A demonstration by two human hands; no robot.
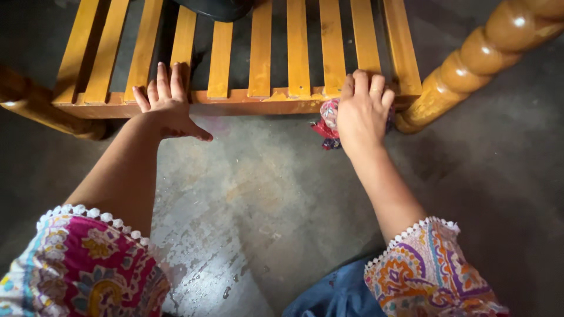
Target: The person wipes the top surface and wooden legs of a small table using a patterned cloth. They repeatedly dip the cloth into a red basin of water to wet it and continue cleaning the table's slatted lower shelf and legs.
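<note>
Your right hand (363,111) is closed around a crumpled patterned rag (326,124) — red, pink and dark blue — and presses it against the front rail of the slatted wooden frame (258,103), towards that rail's right end. The rag bulges out from under your palm on the left and hangs just below the rail's lower edge, above the grey concrete floor (252,199). Your left hand (167,103) lies flat and spread on the same rail towards its left end, holding nothing — fingers over the top edge, thumb stretched out below it. A turned wooden post (482,61) joins the frame at its right corner, another at its left. A dark rounded object (217,8) sits on the slats at the frame's far side; what it is cannot be told.
</note>
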